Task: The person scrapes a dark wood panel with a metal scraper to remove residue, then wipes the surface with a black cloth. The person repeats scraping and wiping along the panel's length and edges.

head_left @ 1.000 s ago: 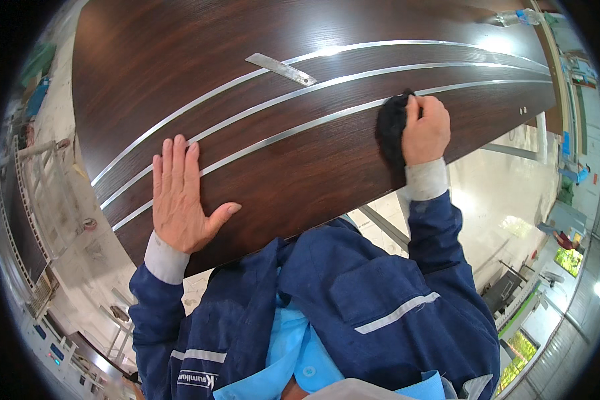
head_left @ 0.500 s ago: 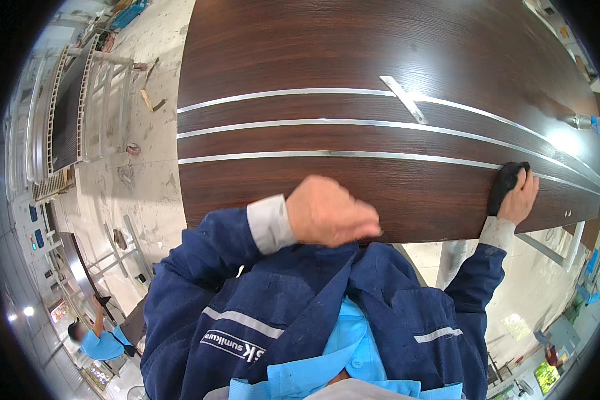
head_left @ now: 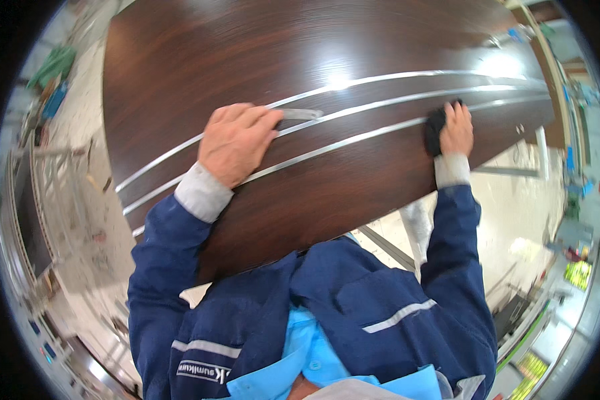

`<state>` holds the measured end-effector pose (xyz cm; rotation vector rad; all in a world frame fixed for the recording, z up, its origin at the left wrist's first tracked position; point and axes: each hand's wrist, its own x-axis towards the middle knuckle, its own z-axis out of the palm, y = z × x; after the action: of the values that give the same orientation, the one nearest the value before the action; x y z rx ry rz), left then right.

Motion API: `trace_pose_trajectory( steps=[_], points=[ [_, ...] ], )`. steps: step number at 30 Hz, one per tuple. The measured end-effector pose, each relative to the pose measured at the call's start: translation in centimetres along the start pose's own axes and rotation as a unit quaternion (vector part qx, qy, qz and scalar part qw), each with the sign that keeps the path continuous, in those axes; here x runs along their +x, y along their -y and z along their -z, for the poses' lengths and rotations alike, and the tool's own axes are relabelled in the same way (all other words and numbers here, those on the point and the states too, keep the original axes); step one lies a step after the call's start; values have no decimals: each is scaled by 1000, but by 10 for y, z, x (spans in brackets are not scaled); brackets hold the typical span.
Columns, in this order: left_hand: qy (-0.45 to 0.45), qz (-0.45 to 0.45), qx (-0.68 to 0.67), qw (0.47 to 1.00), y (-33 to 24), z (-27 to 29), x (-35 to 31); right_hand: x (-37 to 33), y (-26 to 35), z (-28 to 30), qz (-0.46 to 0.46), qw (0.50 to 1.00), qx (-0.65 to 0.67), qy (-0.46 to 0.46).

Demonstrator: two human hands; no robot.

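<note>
My left hand (head_left: 239, 143) is closed over the near end of a short, flat silvery metal tool (head_left: 301, 114), fingers together and its tip sticking out to the right. The tool lies across the inlaid strips of a dark brown wood-grain panel (head_left: 300, 207). My right hand (head_left: 456, 133) presses a bunched black cloth (head_left: 435, 132) onto the panel, over the nearest silvery strip (head_left: 360, 139). Its fingers are bent around the cloth's edge. The left thumb and the covered end of the tool are hidden.
Two more silvery strips run along the panel, including the farthest strip (head_left: 373, 79). A clear bottle (head_left: 497, 41) stands at the far right. Two small holes (head_left: 520, 128) sit near the panel's right edge. A rack (head_left: 30, 207) stands at the left.
My left hand has moved forward from in front of my chest onto the metal tool. My right hand stays on the cloth. The whole view has turned, so the panel now slants.
</note>
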<state>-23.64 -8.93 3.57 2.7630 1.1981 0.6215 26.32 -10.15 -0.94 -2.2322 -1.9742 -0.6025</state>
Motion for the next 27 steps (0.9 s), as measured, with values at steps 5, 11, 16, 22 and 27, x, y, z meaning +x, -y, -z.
trace_pose_trajectory(
  steps=[5, 11, 16, 22, 27],
  points=[
    [45, 59, -51, 996, -7, 10, 25, 32, 108, 22, 221, 969, 102, -30],
    [106, 127, -84, 983, -13, 19, 34, 25, 91, -3, 277, 950, 95, -106],
    [89, 192, -79, 974, -31, 15, 35, 108, -63, -34, -103, 991, -29, -76],
    [102, 182, 40, 977, -61, 16, 47, 20, 20, 13, 202, 935, 282, -74],
    [136, 235, 112, 956, -71, 13, 57, 72, -96, -27, 38, 996, 30, 75]
  ],
)
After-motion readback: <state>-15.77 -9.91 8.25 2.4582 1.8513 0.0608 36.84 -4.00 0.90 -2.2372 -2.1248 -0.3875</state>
